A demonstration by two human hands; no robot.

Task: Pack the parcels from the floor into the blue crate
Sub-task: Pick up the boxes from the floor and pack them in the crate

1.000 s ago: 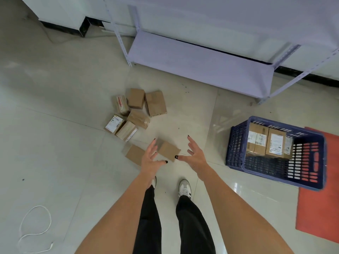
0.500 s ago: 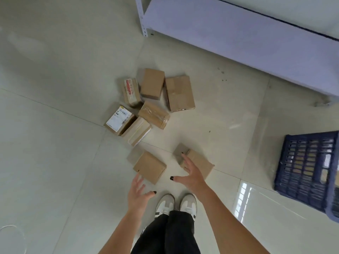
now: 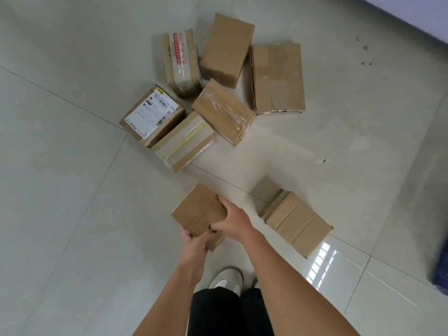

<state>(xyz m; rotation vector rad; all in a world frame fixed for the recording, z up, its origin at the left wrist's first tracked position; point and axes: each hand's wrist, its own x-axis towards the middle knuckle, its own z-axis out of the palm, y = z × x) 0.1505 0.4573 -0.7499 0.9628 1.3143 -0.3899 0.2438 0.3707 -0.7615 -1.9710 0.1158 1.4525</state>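
Item: plain brown parcel (image 3: 198,212), on floor just ahead of feet. Both hands, spread wide and empty 1 s ago, have closed on it: right hand (image 3: 232,220) grips its right edge, left hand (image 3: 194,241) its near corner. Lift imminent. Second parcel (image 3: 297,221) just right of hands; 6 more beyond. Blue crate (image 3: 442,270) far right, barely visible.

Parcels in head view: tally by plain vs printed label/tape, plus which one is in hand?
Plain brown parcels: 6, one held by left hand and right hand, one beside it
White-label parcel: 1
Red-tape parcel: 1
Total: 8
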